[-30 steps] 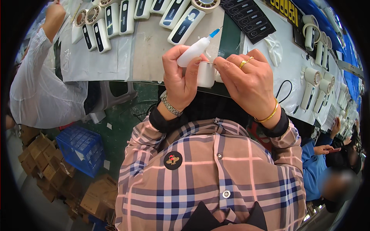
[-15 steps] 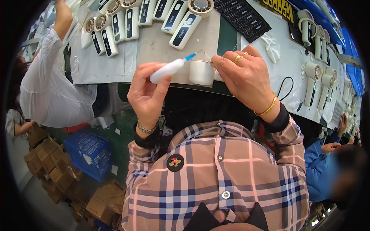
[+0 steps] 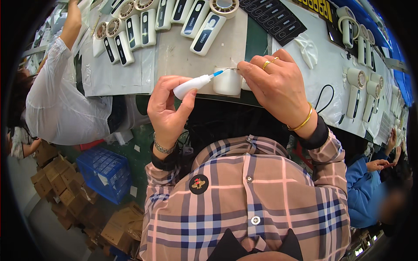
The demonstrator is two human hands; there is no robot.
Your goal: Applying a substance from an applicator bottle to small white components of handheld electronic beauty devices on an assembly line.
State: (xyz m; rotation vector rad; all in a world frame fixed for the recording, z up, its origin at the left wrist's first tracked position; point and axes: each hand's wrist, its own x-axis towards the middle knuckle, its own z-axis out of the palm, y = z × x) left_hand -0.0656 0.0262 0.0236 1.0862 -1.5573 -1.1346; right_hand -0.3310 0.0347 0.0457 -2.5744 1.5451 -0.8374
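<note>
My left hand (image 3: 169, 106) is closed round a small white squeeze bottle (image 3: 190, 88) with a blue nozzle (image 3: 218, 73) and a fine needle tip. The bottle is tilted, its tip pointing up and right toward my other fingers. My right hand (image 3: 281, 87) is closed in a pinch on a thin, narrow piece, too small to name, held at the needle's end. Just below the tip, a white cylindrical cup-like piece (image 3: 227, 84) stands at the table's near edge. Whether the needle touches the thin piece I cannot tell.
Several white handheld fans (image 3: 208, 35) lie along the far left, more fans (image 3: 355, 93) at the right. A black sheet of labels (image 3: 276, 21) lies at the back. A black cord loop (image 3: 325, 98) sits right of my hand. People work at both sides; a blue crate (image 3: 104, 174) stands on the floor.
My left hand has moved slightly right, tipping the bottle lower so its needle now reaches toward my right fingertips. My right hand has stayed nearly still.
</note>
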